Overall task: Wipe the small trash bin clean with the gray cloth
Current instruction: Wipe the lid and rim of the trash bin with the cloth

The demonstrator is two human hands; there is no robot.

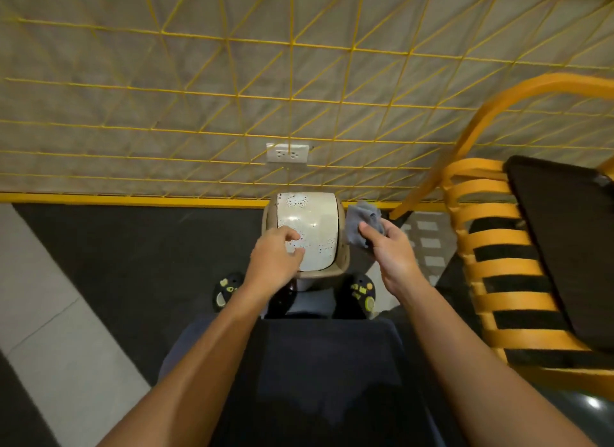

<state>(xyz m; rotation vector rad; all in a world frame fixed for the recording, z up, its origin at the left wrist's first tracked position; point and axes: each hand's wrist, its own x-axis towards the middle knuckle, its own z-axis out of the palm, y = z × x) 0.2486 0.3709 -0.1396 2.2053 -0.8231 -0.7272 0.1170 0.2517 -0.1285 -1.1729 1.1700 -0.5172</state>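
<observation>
The small trash bin stands on the dark floor against the wall, seen from above; it has a beige rim and a cream, speckled swing lid. My left hand rests over the near left part of the lid, fingers curled and nothing in them. My right hand hovers just right of the bin and grips the crumpled gray cloth, which hangs beside the bin's right rim. I cannot tell whether the cloth touches the bin.
A wall with a yellow wire grid and a white socket rises behind the bin. A yellow slatted chair with a black seat stands at the right. My feet in dark clogs flank the bin.
</observation>
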